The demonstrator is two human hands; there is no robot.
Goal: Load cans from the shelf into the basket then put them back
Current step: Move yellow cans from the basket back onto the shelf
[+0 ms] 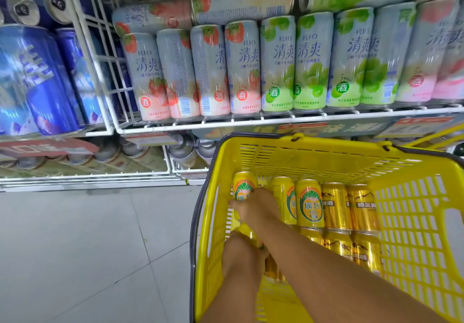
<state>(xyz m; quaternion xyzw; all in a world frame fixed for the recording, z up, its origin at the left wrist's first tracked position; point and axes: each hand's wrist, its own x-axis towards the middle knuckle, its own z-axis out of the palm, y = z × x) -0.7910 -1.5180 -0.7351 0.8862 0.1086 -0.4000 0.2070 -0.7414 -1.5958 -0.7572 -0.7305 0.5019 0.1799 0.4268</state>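
Observation:
A yellow basket [326,144] stands in front of the shelf, with several cans lying inside in two rows. Yellow pineapple-label cans [310,202] lie beside gold beer cans [336,204]. My right hand [256,208] reaches across to the basket's left side and grips the leftmost yellow can [244,184] of the far row. My left hand [241,250] is lower in the basket, its fingers curled over a yellow can [246,229] in the near row. My right forearm partly hides that can.
The white wire shelf [251,121] above the basket holds upright strawberry, grape and peach RIO cans [278,64], with more lying on top. Blue cans [42,79] fill the section to the left. A lower shelf holds silver-topped cans [183,146]. Grey floor tiles [75,247] lie at left.

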